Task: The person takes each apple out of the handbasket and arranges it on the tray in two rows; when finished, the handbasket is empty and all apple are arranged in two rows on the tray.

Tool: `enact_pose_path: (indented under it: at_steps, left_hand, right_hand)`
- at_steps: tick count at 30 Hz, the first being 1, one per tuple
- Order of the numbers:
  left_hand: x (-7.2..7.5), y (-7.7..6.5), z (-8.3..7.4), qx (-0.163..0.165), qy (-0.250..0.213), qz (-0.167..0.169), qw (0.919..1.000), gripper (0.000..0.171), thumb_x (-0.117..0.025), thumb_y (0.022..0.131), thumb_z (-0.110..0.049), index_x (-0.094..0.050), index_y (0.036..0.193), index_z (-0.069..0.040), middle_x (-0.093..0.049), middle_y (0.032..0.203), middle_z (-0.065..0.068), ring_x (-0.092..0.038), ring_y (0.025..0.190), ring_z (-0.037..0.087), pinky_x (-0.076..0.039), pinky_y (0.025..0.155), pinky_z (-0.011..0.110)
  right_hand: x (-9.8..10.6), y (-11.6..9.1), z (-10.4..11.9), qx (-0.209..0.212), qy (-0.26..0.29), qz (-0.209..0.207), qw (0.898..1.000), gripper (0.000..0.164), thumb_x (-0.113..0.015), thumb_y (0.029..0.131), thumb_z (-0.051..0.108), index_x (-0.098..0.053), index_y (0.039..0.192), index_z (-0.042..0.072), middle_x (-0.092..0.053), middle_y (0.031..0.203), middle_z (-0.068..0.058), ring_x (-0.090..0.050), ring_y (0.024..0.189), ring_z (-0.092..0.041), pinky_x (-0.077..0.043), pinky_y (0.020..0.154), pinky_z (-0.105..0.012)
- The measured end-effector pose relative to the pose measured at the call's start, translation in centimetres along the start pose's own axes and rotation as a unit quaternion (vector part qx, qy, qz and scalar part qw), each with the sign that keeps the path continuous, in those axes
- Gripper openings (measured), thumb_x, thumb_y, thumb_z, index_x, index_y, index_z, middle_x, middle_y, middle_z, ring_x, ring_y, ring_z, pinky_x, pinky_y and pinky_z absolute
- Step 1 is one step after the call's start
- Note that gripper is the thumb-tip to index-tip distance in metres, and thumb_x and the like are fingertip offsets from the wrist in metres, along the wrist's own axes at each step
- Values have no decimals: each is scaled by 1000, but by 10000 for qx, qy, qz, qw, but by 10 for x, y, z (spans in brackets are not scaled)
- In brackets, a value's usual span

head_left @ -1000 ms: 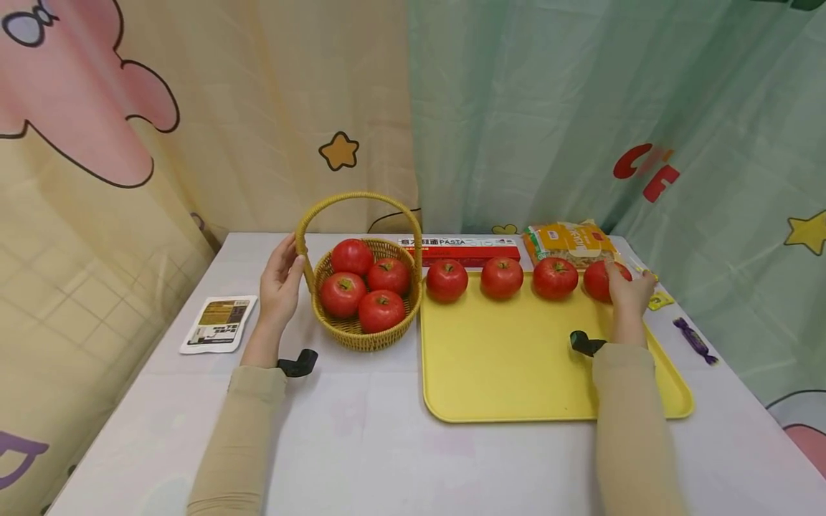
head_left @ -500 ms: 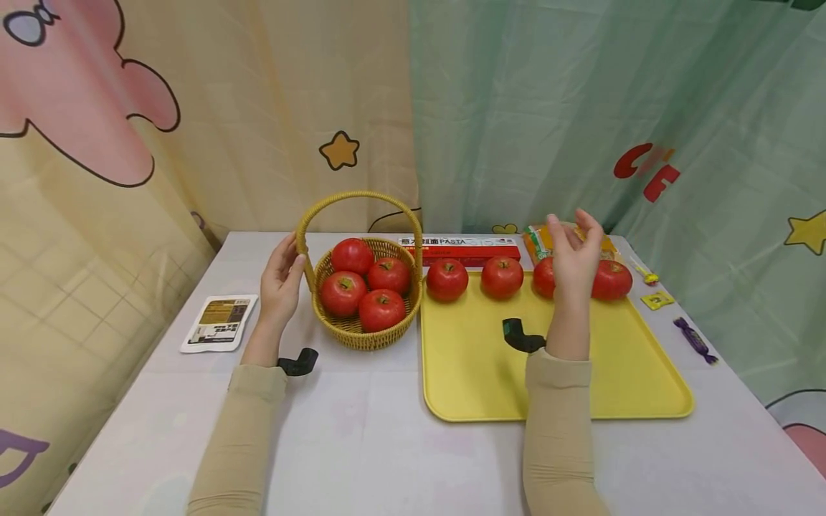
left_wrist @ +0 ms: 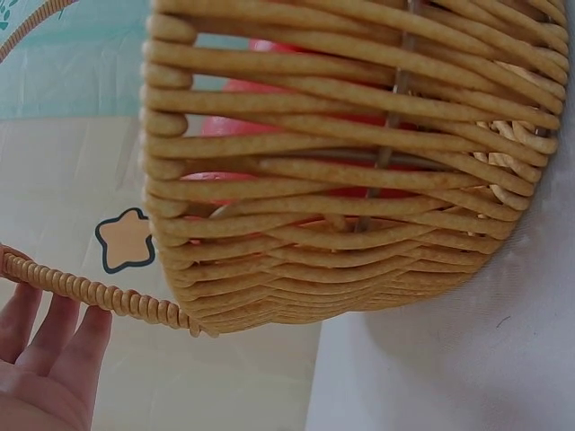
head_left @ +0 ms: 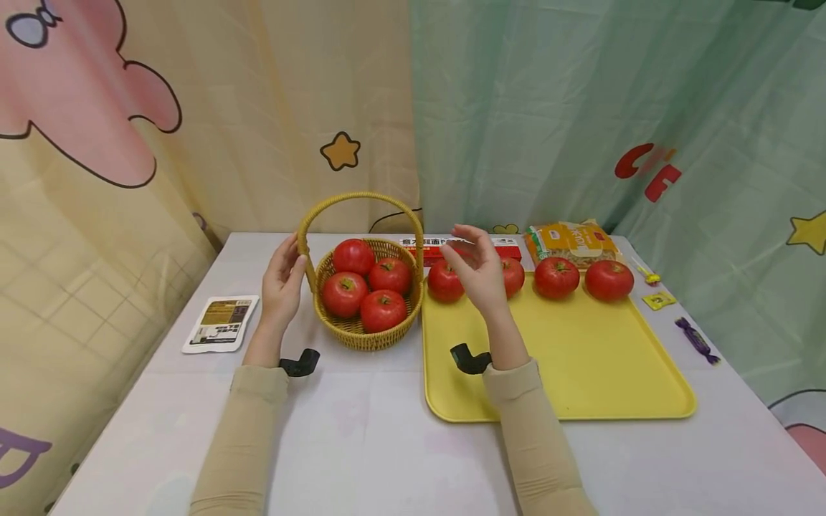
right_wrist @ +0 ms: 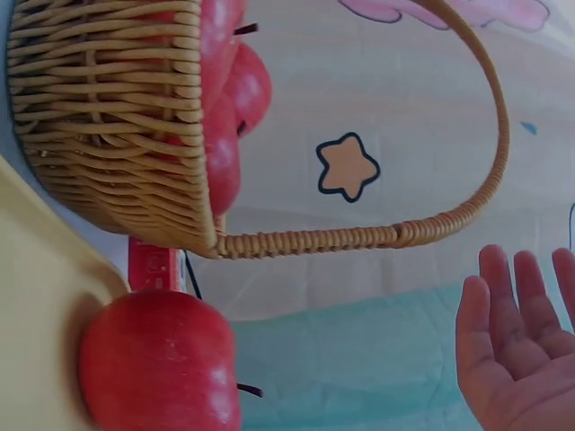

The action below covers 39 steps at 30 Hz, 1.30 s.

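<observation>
A wicker basket (head_left: 368, 342) with a tall arched handle holds several red apples (head_left: 344, 294). My left hand (head_left: 281, 290) is at the left side of the handle. In the left wrist view its extended fingers (left_wrist: 79, 346) touch the wrapped handle (left_wrist: 99, 294). My right hand (head_left: 480, 272) is raised over the back left of the yellow tray (head_left: 548, 358), holding nothing, with its fingers spread. It partly hides two apples in the row along the tray's back edge; an apple (head_left: 556, 278) and another (head_left: 609, 280) are in full view. In the right wrist view the hand (right_wrist: 521, 350) is apart from the basket handle.
Behind the tray lie a red pasta box (head_left: 510, 251) and an orange noodle bag (head_left: 573, 242). Small candies (head_left: 659, 300) and a purple-wrapped candy (head_left: 697, 341) lie right of the tray. A flat white packet (head_left: 221, 324) is at the left. Curtains hang behind the table.
My right hand has let go of the rightmost apple and moved left across the tray toward the basket. That apple stays on the tray. My left hand has stayed at the basket handle.
</observation>
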State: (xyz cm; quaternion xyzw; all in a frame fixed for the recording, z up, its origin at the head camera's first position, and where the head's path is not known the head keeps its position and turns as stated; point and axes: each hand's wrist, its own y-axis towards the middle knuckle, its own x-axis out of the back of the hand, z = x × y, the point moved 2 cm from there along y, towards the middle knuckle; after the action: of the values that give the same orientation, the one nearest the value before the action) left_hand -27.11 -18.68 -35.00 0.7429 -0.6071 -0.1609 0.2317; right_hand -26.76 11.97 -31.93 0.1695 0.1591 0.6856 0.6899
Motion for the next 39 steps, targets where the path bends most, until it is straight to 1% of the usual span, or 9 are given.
enact_pose_path:
  at_steps: [3,6,8,13,16,20,26,32,39]
  left_hand:
    - [1,-1,-1,40,72,2,10000,41,-47,95,4,-41,136,7,-47,134,25,-51,115,12,-39,102,28]
    - [1,-1,-2,75,150,30,9999,42,-47,96,2,-41,137,5,-47,135,23,-51,116,13,-39,103,29]
    - [1,-1,-2,74,182,50,9998,42,-46,96,2,-41,137,5,-47,135,22,-51,117,15,-38,103,29]
    - [1,-1,-1,34,187,47,9998,41,-46,96,3,-41,136,6,-47,135,24,-51,118,18,-39,103,31]
    - [1,-1,-1,38,213,46,9998,41,-46,96,3,-41,137,6,-47,135,24,-51,118,18,-39,103,31]
    - [0,-1,-2,82,198,68,9997,42,-46,96,2,-41,137,5,-47,136,22,-50,119,19,-38,104,31]
    - [1,-2,-2,116,241,71,9996,42,-46,96,1,-41,138,3,-47,136,21,-49,120,21,-38,104,32]
    - [2,-2,-2,86,315,115,9994,42,-46,97,-1,-41,138,2,-47,137,19,-48,122,23,-38,104,32]
    - [2,-2,-1,91,282,140,9995,42,-46,97,0,-40,139,2,-47,137,19,-47,123,26,-38,104,31]
  right_hand:
    - [-11,-4,4,19,-170,545,9984,41,-64,88,4,-48,125,-5,-52,124,-20,-51,114,-36,-43,99,-41]
    - [-21,-9,5,33,-307,956,9949,43,-64,87,1,-47,125,-8,-51,123,-26,-49,113,-42,-41,99,-50]
    - [-25,-9,-5,-12,-306,1168,9927,45,-65,86,1,-47,126,-7,-50,124,-28,-49,114,-42,-38,100,-54]
    - [-36,-7,-35,-108,-566,1508,9869,48,-69,85,12,-49,128,4,-52,126,-20,-49,116,-36,-39,101,-51]
    - [-43,-9,-44,-222,-823,1683,9821,51,-70,85,22,-49,129,9,-53,127,-16,-49,116,-32,-40,100,-48]
    - [-49,-12,-50,-332,-882,1887,9775,56,-72,83,28,-49,130,8,-52,128,-16,-50,115,-31,-40,100,-49]
    - [-56,-14,-56,-408,-1016,2167,9701,58,-74,82,27,-49,130,6,-50,129,-15,-50,116,-32,-40,100,-49]
    - [-57,-16,-58,-476,-1182,2179,9676,60,-74,81,29,-49,131,6,-50,129,-10,-49,116,-29,-42,100,-45]
    - [-58,-18,-65,-304,-1438,2219,9639,57,-74,81,30,-51,128,10,-52,128,-12,-48,116,-26,-43,99,-40]
